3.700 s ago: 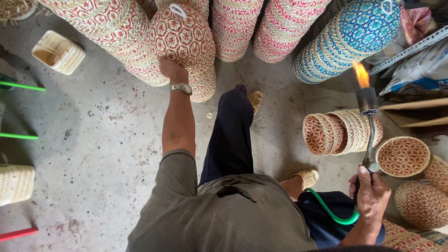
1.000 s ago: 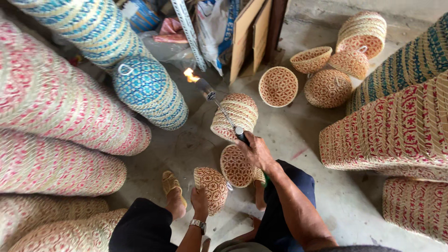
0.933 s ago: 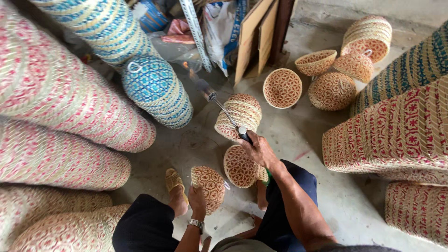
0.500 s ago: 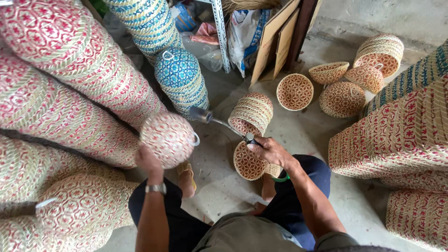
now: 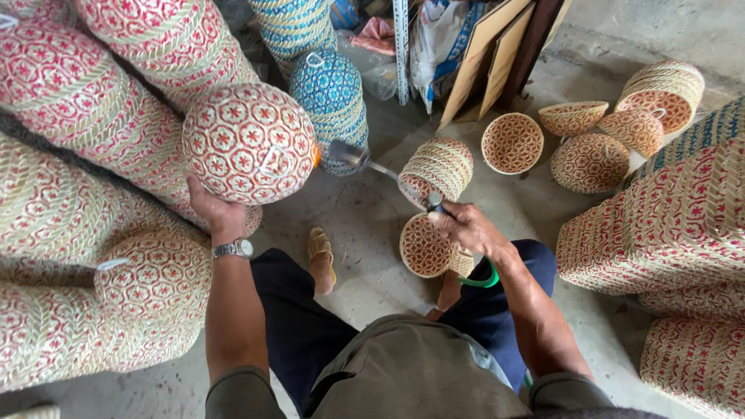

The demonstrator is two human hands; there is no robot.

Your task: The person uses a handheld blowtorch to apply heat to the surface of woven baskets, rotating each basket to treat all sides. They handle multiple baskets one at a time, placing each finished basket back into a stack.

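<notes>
Landmark: red-and-cream woven basket (image 5: 250,143), round, dome side up, star/hexagon weave in red on natural straw, small loop on its face. It is held up off the concrete floor (image 5: 365,225), above the person's left knee. Left hand (image 5: 211,211) clamped on its lower edge from beneath, fingers hidden behind the weave; wristwatch (image 5: 233,249) just below the basket. Right hand (image 5: 464,227), well to the right of the basket, closed round the handle of a gas torch (image 5: 388,172); the torch's metal nozzle points at the basket's right edge, small orange flame (image 5: 316,156) touching or just beside the rim. Green hose (image 5: 483,278) loops under the right hand. Hands apart.

Containers: right of the basket, a stack of nested small woven baskets (image 5: 437,167) lying on its side, and one flat basket (image 5: 425,246) face-up by the right hand; contents not visible beyond nested baskets. Further right, open bowl-shaped basket (image 5: 512,143), empty, beside upturned ones. Left of and behind the basket, long rolls of stacked red baskets (image 5: 70,101). Behind it, stack of blue-and-cream baskets (image 5: 334,101). Sandalled foot (image 5: 320,252) on floor below the basket.
</notes>
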